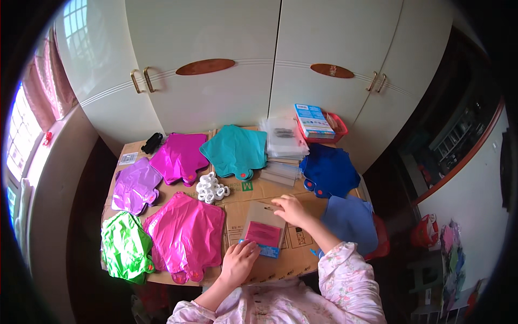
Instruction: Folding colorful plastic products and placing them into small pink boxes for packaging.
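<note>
A clear plastic bag (259, 215) lies on the cardboard sheet (232, 208) in front of me, with a folded pink foil piece (264, 235) inside and a blue strip (270, 251) along its near end. My left hand (240, 263) rests on the bag's near left corner, fingers laid out over the edge. At the far right corner is my right hand (292, 210), its fingers stretched toward the bag's top and slightly apart. Neither hand is wrapped round anything I can see.
Foil stacks surround the bag: green (125, 245), pink (186, 232), lilac (135, 185), magenta (179, 156), teal (234, 151), dark blue (329, 170) and pale blue (349, 224). White rings (211, 189), clear bags (286, 140) and a red basket (341, 128) holding a blue box (314, 120) stand farther back.
</note>
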The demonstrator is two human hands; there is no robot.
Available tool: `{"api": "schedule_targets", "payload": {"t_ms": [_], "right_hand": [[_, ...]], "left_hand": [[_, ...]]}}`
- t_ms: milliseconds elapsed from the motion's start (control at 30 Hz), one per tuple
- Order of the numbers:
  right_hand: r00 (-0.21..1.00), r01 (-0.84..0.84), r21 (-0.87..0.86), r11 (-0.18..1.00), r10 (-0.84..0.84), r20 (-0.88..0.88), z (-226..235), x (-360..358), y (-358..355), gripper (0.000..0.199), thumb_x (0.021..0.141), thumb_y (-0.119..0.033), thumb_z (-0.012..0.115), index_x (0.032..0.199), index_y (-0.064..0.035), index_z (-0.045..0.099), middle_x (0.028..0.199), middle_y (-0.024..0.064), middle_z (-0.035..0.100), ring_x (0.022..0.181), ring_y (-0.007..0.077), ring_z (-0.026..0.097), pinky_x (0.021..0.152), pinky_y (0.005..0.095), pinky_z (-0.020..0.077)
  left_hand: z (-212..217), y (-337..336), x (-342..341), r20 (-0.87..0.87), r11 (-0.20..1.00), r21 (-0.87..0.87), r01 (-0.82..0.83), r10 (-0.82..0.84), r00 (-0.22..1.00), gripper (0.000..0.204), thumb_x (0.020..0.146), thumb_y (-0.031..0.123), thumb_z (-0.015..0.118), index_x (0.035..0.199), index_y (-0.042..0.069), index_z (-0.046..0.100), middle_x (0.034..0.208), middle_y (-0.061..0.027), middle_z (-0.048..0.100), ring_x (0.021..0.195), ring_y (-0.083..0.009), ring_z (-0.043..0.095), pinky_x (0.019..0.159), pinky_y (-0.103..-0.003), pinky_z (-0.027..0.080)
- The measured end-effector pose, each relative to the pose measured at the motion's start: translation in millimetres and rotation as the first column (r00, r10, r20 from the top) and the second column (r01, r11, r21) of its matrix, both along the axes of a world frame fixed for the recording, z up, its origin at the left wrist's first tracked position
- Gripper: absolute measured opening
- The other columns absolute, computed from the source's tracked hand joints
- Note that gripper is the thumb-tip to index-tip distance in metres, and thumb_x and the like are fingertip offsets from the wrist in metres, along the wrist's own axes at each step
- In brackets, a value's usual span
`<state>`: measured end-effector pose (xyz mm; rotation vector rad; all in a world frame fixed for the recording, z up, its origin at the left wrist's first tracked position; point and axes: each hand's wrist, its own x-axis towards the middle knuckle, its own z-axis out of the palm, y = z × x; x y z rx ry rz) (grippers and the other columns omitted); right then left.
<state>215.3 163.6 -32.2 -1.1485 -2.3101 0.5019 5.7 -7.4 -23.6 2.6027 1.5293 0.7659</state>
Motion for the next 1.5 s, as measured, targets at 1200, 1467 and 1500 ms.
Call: {"api": "schedule_targets", "payload": {"t_ms": [1200,1467,1500], "right_hand": [[0.846,0.253,0.032,0.967,-0.237,0.478,22.1,10.5,121.4,0.018,0.073,-0.017,0.067,0.083,-0.0017,0.069,0.094,0.0184,0.067,0.084,0.0348,0.067,0.073,0.0426,0.0558],[0.908,0.171,0.254,0.952,-0.253,0.335,43.9,17.2,93.7,0.014,0.074,-0.015,0.064,0.079,-0.0024,0.065,0.083,0.0169,0.067,0.075,0.0336,0.067,0.067,0.0441,0.0549],[0.923,0.193,0.183,0.964,-0.242,0.300,58.3,12.2,71.9,0.011,0.074,-0.014,0.063,0.078,-0.0038,0.063,0.078,0.0154,0.066,0.071,0.0326,0.066,0.064,0.0439,0.0540]], "left_hand": [[-8.2,36.5,3.1,-0.022,0.985,-0.166,0.042,-0.046,0.999,0.015,0.078,0.017,0.063,0.088,0.006,0.059,0.113,-0.0136,0.064,0.082,-0.0237,0.064,0.068,-0.034,0.054],[9.4,33.7,11.9,-0.169,0.997,-0.011,0.070,-0.071,0.983,0.018,0.070,0.013,0.061,0.086,0.004,0.056,0.110,-0.0129,0.064,0.079,-0.0204,0.062,0.067,-0.033,0.053],[8.6,31.9,11.2,-0.168,0.998,-0.006,0.066,-0.066,0.984,0.018,0.071,0.013,0.061,0.086,0.004,0.056,0.111,-0.0130,0.064,0.078,-0.0202,0.061,0.066,-0.033,0.053]]}}
